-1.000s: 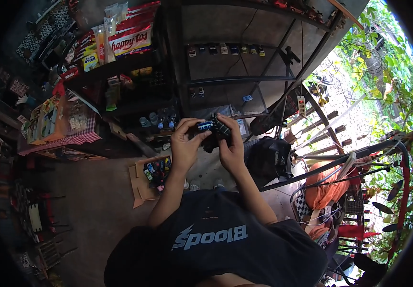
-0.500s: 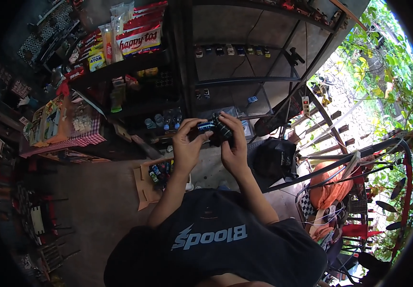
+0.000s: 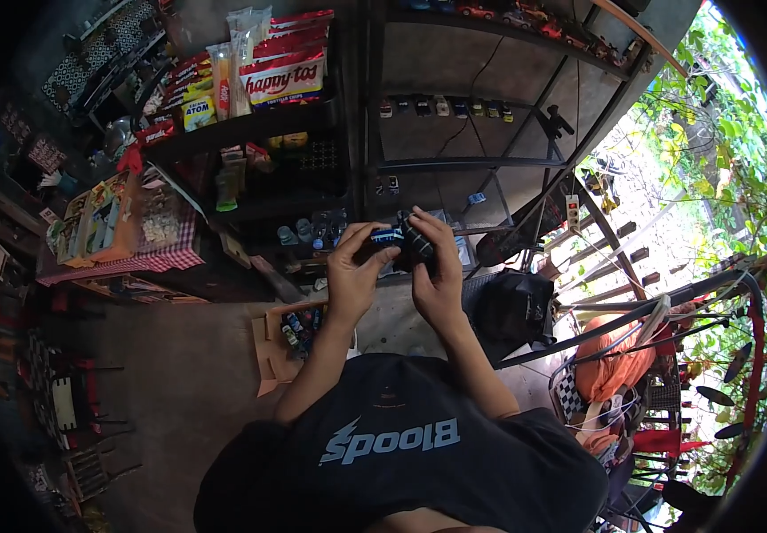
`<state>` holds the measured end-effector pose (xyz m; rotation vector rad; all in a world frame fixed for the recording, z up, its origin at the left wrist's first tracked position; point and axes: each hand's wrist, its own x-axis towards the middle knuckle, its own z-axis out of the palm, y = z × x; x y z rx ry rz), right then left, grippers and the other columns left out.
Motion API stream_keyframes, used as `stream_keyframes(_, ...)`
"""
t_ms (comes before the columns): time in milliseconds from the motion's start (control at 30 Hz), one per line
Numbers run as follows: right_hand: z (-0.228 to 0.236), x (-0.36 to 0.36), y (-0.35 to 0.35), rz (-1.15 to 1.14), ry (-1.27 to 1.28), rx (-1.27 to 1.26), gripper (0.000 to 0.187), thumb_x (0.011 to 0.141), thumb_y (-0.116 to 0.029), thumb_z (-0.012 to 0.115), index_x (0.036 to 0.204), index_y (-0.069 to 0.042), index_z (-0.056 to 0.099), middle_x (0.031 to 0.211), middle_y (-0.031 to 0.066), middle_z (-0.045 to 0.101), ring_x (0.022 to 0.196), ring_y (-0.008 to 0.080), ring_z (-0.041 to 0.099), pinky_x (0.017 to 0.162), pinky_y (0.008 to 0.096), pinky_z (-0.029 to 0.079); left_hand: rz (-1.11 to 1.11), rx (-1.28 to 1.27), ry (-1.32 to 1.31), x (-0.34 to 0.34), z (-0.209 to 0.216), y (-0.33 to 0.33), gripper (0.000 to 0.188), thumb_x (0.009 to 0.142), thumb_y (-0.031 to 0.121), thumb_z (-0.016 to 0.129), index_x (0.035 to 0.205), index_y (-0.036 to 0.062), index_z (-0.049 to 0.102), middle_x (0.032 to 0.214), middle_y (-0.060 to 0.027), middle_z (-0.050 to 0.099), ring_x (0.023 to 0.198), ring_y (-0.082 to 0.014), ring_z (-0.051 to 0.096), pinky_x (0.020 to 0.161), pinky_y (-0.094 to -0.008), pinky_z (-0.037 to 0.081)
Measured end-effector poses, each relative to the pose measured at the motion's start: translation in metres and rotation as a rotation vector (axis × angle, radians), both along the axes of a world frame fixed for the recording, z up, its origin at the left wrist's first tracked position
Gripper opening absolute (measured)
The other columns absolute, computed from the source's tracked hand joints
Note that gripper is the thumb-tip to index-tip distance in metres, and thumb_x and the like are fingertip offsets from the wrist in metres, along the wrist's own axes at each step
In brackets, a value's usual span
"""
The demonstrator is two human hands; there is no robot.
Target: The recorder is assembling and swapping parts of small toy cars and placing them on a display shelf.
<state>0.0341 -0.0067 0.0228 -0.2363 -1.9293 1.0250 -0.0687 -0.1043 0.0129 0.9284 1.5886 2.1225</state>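
Between the thumb and fingers of my left hand (image 3: 353,274) is a small blue-and-white toy car (image 3: 387,235). My right hand (image 3: 437,266) is closed around a dark cloth (image 3: 417,246) with thin pale lines. The cloth touches the car's right end and hides part of it. Both hands are raised in front of my chest, close together. Below my left wrist, an open cardboard box (image 3: 268,360) on the floor holds several more toy cars (image 3: 299,329).
Ahead stands a dark metal shelf (image 3: 455,164) with rows of toy cars (image 3: 441,107). Snack bags (image 3: 281,75) fill a rack at the left, beside a table with a red checked cloth (image 3: 166,258). At the right are a black bag (image 3: 512,306) and an orange bundle (image 3: 615,355).
The cloth has shifted against the toy car and covers more of its right end. My view has tilted slightly, so the shelves appear lower and further right.
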Motion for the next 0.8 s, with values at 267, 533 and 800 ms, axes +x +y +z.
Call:
stream_keyframes(267,-0.008,0.001,0.003,-0.021,-0.028,-0.065,0.061,0.069,0.016,0.047,0.126,-0.001,0.057,0.134,0.0189,0.055,0.129,0.0348,0.051,0.111,0.0407,0.037,-0.092,-0.005,-0.147,-0.004,-0.016,0.008,0.033,0.082,-0.009,0.072,0.114,-0.0042,0.067,0.106,-0.004,0.062,0.1,-0.0107,0.061,0.091,-0.0233,0.049)
stream_keyframes(533,0.011,0.016,0.013,-0.028,-0.058,0.091,0.06,0.069,0.015,0.049,0.125,-0.001,0.059,0.134,0.0187,0.056,0.127,0.0357,0.051,0.109,0.0414,0.037,-0.084,0.035,-0.12,0.011,-0.02,0.022,0.037,0.083,-0.012,0.069,0.118,-0.0027,0.065,0.111,-0.0046,0.06,0.101,-0.0109,0.06,0.09,-0.0227,0.049)
stream_keyframes(800,-0.008,0.038,0.041,-0.003,0.0,-0.12,0.059,0.07,0.015,0.047,0.126,0.0,0.057,0.134,0.0188,0.056,0.13,0.0324,0.051,0.112,0.0394,0.035,-0.163,0.026,-0.114,0.028,-0.003,0.041,0.034,0.083,-0.007,0.072,0.116,-0.0038,0.065,0.109,-0.0053,0.061,0.103,-0.0133,0.062,0.092,-0.0257,0.05)
